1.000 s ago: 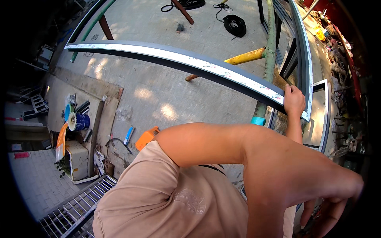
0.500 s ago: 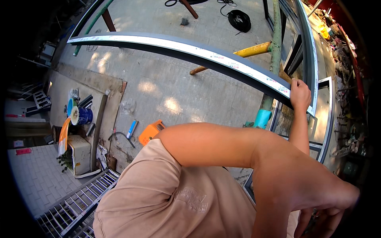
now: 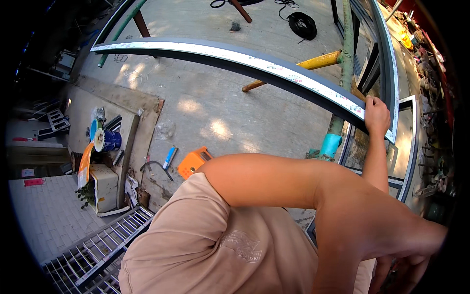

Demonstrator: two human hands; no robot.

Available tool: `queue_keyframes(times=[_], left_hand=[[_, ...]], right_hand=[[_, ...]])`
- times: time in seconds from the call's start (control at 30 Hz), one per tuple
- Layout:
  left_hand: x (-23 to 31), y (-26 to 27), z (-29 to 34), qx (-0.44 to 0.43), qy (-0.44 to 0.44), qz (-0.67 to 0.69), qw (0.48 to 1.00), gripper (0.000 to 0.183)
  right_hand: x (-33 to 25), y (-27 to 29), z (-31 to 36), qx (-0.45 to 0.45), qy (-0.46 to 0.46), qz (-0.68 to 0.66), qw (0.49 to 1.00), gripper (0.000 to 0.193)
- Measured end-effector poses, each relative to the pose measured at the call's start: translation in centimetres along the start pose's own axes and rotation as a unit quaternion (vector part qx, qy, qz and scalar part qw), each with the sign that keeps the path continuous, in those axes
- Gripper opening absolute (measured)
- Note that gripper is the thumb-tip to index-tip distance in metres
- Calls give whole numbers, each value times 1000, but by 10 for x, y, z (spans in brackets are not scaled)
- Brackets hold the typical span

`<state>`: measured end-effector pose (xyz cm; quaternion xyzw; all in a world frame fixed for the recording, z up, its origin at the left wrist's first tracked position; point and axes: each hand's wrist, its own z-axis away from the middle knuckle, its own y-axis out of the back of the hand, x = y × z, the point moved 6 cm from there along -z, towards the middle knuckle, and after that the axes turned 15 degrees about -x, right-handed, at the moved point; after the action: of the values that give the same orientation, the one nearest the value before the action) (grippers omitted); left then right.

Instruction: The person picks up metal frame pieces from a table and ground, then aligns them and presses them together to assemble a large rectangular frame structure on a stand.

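Note:
My right hand (image 3: 377, 116) is closed round the right end of a long dark-grey metal frame bar (image 3: 230, 61), near its corner with another bar (image 3: 386, 63). White printed film covers the bar's upper face. My left arm reaches across my body and over my right forearm. At the lower right, my left hand (image 3: 404, 272) hangs in shadow with fingers curled downward, partly lost in the dark rim. Whether it holds anything cannot be made out. A green pipe stand (image 3: 346, 63), with a turquoise sleeve (image 3: 330, 145) and yellow pipe (image 3: 320, 61), stands beneath the frame.
An orange tool case (image 3: 194, 161) and a blue tube-like item (image 3: 170, 157) lie on the concrete floor (image 3: 210, 108). Leftward stand a dark-blue bucket (image 3: 108, 140) and a white foam box (image 3: 105, 188). A metal ladder (image 3: 105, 250) lies lower left. Coiled black cable (image 3: 302, 26) rests far off.
The whole view has shifted slightly, so the scene sits further right. My right hand keeps its hold at the same end of the frame bar. My left hand is still at the lower right.

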<state>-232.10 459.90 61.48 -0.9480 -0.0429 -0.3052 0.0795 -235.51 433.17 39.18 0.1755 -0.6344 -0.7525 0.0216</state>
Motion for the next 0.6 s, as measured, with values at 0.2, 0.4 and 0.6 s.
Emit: queue_keyframes(times=[0.2, 0.4, 0.6], left_hand=[[-3, -2, -2, 4, -5, -2, 1000, 86], [-3, -1, 2, 4, -8, -3, 1000, 83], [5, -8, 18, 11, 1, -13, 1000, 81]], right_hand=[[0, -1, -1, 1, 6, 4, 1000, 48], [2, -3, -3, -5, 5, 6, 1000, 49], [-1, -2, -1, -8, 6, 6, 1000, 50]])
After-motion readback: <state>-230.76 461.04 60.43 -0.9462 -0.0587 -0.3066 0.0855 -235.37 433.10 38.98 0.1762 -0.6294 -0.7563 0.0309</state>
